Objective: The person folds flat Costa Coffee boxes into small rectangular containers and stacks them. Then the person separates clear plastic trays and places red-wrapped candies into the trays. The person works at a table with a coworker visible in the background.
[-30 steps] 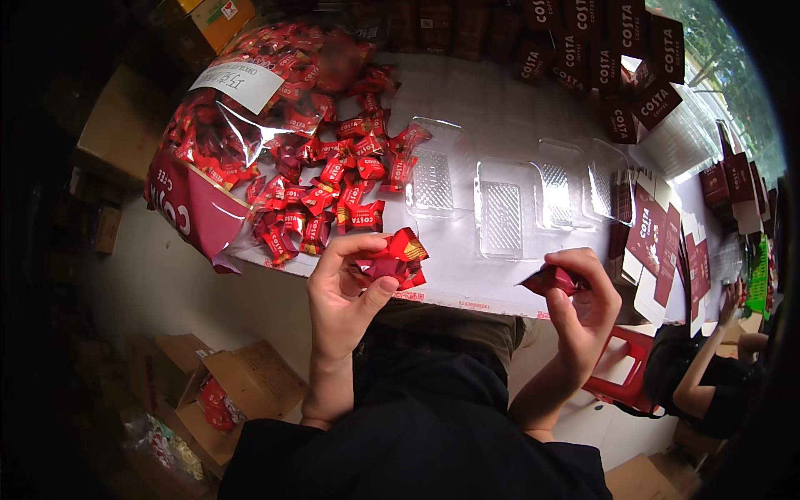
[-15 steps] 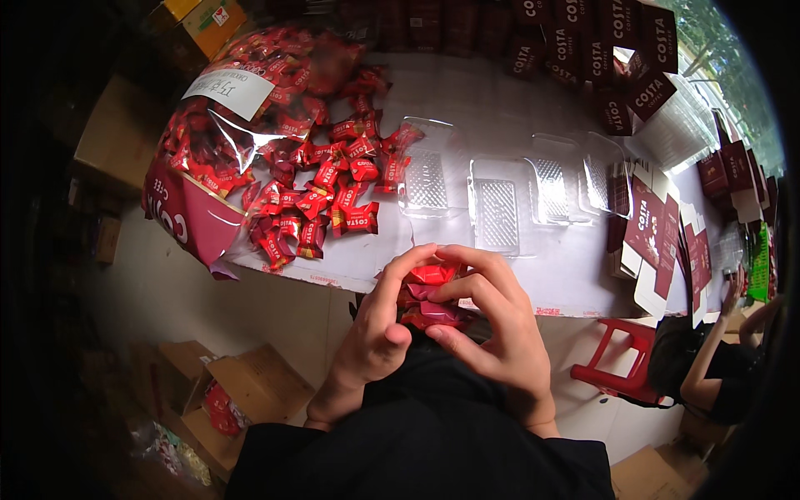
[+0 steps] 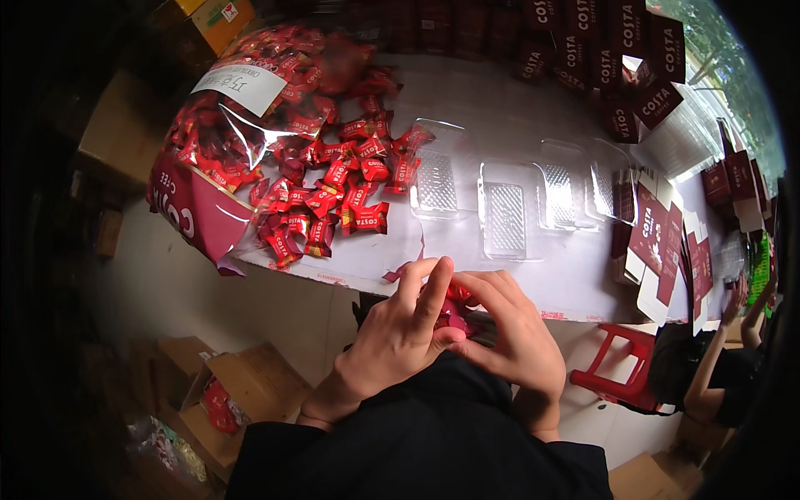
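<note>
Several red wrapped candies (image 3: 454,315) are cupped between my hands at the near edge of the table; the fingers partly hide them. My right hand (image 3: 521,337) curls round them from the right, its thumb underneath. From the left, my left hand (image 3: 396,337) closes against the same candies, with one finger raised and the thumb meeting the right hand's thumb. Whether a tray lies beneath the candies is hidden. Beyond my hands, loose red candies (image 3: 342,173) lie spilled from a large clear and maroon bag (image 3: 208,200).
Clear plastic trays (image 3: 505,221) lie on the white table (image 3: 433,83). Maroon boxes (image 3: 658,225) and stacked trays (image 3: 679,137) stand at the right. A red stool (image 3: 617,367) and a co-worker's arm (image 3: 708,367) are beyond. An open carton (image 3: 258,383) sits low left.
My left hand has turned and moved right over the candies, covering more of them, and one of its fingers now points up. My right hand has shifted slightly right.
</note>
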### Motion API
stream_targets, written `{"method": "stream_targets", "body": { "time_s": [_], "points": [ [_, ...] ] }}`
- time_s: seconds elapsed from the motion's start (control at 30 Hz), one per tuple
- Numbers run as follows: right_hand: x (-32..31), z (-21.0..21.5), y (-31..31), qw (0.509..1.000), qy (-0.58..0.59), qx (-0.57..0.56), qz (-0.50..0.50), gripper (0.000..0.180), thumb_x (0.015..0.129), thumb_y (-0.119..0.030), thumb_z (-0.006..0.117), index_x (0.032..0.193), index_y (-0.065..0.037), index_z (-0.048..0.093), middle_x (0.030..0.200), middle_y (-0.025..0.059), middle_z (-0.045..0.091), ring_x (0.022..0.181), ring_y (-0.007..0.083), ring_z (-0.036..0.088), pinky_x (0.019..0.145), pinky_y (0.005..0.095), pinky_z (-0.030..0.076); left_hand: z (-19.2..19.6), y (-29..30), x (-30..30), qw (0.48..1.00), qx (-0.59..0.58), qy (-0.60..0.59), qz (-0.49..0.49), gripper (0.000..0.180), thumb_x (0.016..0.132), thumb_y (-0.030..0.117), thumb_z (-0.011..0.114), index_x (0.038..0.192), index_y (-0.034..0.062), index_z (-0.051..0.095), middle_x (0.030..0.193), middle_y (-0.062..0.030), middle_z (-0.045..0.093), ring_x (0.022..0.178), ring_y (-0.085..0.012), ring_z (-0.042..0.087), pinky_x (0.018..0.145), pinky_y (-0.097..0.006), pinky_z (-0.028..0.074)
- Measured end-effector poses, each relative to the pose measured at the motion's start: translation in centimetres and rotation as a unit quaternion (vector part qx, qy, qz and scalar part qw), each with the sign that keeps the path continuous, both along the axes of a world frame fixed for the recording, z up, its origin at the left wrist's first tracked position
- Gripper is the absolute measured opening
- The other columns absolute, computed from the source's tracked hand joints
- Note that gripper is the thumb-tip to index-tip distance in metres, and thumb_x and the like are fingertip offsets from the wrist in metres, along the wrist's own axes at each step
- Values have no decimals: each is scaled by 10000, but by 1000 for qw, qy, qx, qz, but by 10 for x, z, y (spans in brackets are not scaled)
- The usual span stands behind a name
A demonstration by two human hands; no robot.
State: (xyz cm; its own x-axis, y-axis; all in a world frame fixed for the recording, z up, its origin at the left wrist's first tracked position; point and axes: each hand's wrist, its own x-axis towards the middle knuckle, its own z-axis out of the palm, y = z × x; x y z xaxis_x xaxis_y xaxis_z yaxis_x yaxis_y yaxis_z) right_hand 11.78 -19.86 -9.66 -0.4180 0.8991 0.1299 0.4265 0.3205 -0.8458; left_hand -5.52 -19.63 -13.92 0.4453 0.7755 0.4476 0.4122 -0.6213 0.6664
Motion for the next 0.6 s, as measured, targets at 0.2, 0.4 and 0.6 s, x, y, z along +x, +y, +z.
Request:
{"method": "stream_targets", "body": {
  "time_s": [0.2,0.4,0.6],
  "points": [
    [17,0,-3,999,4,-22,-23,575,609,-151,749,1117,-16,515,917,113,568,839,260,542,739,331,458,21,13,-4,999,43,11,9,775,818,572,438,1381,70,258,1063,-142,505,787,-290,561,653,-377,488],
    [43,-2,-7,991,32,44,-122,617,537,-110,756,1104,-10,534,921,119,571,807,249,545,737,332,448,27,42,-11,950,152,126,242,395,743,125,652,1124,77,562,1020,-82,531,939,-269,494,813,-378,402],
    [41,-6,-4,996,24,38,-77,628,538,-113,751,1117,-10,531,947,116,566,858,257,532,770,334,434,7,51,-55,912,102,263,298,372,729,191,684,1065,80,570,933,-42,530,918,-221,492,976,-455,287]
  ]
}}
